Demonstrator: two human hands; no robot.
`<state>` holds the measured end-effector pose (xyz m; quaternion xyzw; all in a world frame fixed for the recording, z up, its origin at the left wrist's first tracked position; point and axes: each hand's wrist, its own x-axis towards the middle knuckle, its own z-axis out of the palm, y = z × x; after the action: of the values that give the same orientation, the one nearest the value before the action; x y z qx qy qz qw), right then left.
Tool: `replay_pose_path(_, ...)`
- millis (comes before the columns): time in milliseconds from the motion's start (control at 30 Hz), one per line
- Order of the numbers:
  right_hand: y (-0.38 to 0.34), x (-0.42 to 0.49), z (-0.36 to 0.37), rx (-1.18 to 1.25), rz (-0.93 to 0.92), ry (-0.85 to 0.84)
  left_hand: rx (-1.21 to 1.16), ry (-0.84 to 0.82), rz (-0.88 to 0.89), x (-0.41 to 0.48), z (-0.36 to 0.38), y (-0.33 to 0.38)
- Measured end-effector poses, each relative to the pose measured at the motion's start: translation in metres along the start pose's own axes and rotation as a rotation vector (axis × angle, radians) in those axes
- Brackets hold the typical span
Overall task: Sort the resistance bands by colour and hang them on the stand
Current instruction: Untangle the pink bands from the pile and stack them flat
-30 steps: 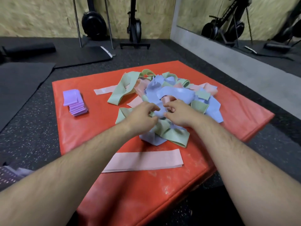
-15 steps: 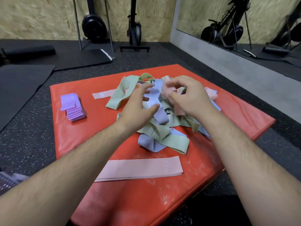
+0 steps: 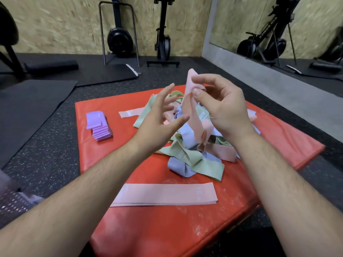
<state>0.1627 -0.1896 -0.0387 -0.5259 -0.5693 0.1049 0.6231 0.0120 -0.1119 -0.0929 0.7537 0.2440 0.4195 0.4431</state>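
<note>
While the right hand (image 3: 227, 113) pinches one pink band (image 3: 190, 110), the left hand (image 3: 157, 119) hovers.

One red mat (image 3: 104, 182) was recorded. It carried one purple band stack (image 3: 98, 125), one near pink stack (image 3: 165, 194), one far flat pink band (image 3: 130, 113) and one tangled pile (image 3: 185, 154), its bands uncountable. One raised pink band (image 3: 191, 101). Two hands: left hand (image 3: 157, 117), right hand (image 3: 222, 110).

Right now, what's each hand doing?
Left hand: open, fingers spread, holding nothing.
Right hand: pinches the pink band near its top end.
</note>
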Motion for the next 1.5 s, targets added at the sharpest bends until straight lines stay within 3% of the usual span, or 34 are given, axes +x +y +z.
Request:
replay_pose_path(433,0.006,0.003,-0.001,0.283,0.165,-0.075,-0.230,-0.002,-0.072,0.006,-0.002,0.010)
replay_pose_path(600,0.012,0.002,-0.003,0.234,0.193,-0.097,-0.276,0.010,-0.108,0.006,0.000,0.006)
replay_pose_path(767,0.010,0.001,-0.004,0.189,0.198,-0.064,-0.165,0.003,-0.087,0.010,-0.002,0.004)
replay_pose_path(900,0.030,0.004,-0.003,-0.114,0.249,0.039,-0.215,0.100,-0.102,0.011,-0.007,0.005)
replay_pose_path(1033,0.047,-0.001,0.000,-0.367,0.305,-0.143,-0.129,0.194,-0.072,0.009,-0.018,0.010)
replay_pose_path(1200,0.029,-0.009,0.024,-0.116,0.160,-0.322,-0.021,0.283,-0.073,0.009,-0.031,0.014)
replay_pose_path(1400,0.033,-0.008,0.053,-0.200,0.182,-0.233,-0.080,0.338,-0.086,0.009,-0.045,0.016)
replay_pose_path(1500,0.031,-0.005,0.059,-0.169,0.173,-0.248,-0.050,0.270,-0.116,0.007,-0.055,0.016)
